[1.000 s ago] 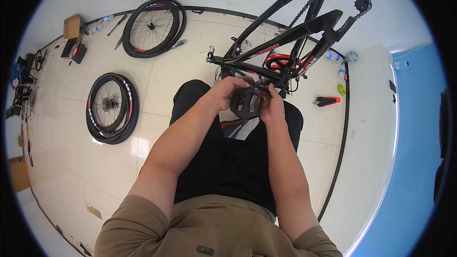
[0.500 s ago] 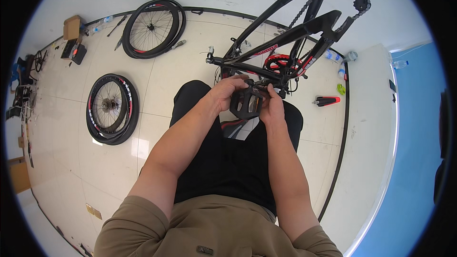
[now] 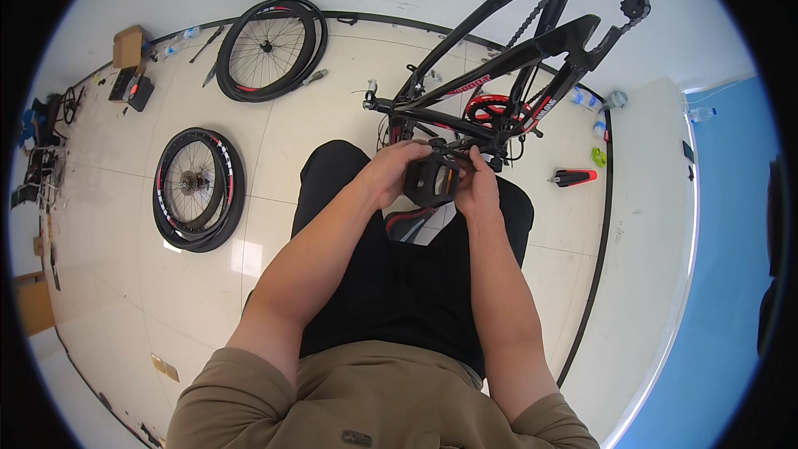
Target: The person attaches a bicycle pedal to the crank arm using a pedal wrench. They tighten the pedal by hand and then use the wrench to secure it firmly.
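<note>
A black bicycle pedal (image 3: 432, 182) with an amber reflector sits between my two hands, just in front of the bicycle frame. My left hand (image 3: 393, 168) grips the pedal's left side, the fingers reaching over its top. On the other side my right hand (image 3: 478, 186) closes around the right edge, its thumb and fingers up near the crank end. The black bicycle frame (image 3: 465, 93) stands upside down without wheels, and its red chainring (image 3: 497, 106) is just beyond my hands. How the pedal axle meets the crank is hidden by my fingers.
On the tiled floor to the left lie a wheel with a cassette (image 3: 198, 189) and, farther back, another wheel (image 3: 268, 48). A black-and-red saddle (image 3: 573, 177) lies right of the frame. Cardboard box (image 3: 128, 47) and toolbox (image 3: 140, 93) stand far left; several bottles line the wall.
Both hands stay on the pedal, which has shifted only very slightly. The rest of the view has barely moved.
</note>
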The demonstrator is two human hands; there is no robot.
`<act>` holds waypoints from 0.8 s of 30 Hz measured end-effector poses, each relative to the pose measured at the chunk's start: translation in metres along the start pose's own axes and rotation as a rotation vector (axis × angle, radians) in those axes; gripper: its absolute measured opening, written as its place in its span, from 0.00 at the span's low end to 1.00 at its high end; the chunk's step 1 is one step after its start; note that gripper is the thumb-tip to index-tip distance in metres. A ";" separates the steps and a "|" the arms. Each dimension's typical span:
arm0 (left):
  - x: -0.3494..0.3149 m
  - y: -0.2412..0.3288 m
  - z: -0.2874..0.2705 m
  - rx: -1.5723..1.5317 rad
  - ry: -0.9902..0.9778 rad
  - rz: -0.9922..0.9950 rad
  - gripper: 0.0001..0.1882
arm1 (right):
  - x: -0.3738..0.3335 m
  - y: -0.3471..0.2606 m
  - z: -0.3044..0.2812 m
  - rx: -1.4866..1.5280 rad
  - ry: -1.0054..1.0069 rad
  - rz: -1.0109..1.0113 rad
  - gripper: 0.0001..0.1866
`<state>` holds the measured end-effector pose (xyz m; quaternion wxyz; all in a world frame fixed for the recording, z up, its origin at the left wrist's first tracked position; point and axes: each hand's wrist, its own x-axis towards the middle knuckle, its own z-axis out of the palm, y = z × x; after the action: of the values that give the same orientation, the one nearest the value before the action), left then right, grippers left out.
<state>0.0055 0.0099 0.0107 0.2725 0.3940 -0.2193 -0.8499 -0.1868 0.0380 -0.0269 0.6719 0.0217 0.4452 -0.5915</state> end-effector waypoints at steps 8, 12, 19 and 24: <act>-0.020 -0.013 0.003 0.045 0.134 -0.019 0.20 | 0.003 0.002 -0.008 0.010 -0.059 0.036 0.12; -0.024 -0.013 -0.003 0.038 0.272 0.089 0.22 | 0.011 0.002 -0.015 -0.051 0.000 0.059 0.10; -0.032 -0.027 -0.013 -0.044 0.292 0.253 0.31 | 0.014 0.007 -0.018 -0.121 0.073 0.018 0.08; -0.029 -0.040 -0.002 0.039 0.424 0.034 0.42 | 0.013 0.006 -0.020 -0.117 0.040 0.018 0.08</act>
<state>0.0107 0.0584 0.0022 0.3191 0.5656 -0.1799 -0.7388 -0.1946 0.0411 -0.0505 0.6683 -0.0017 0.4923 -0.5577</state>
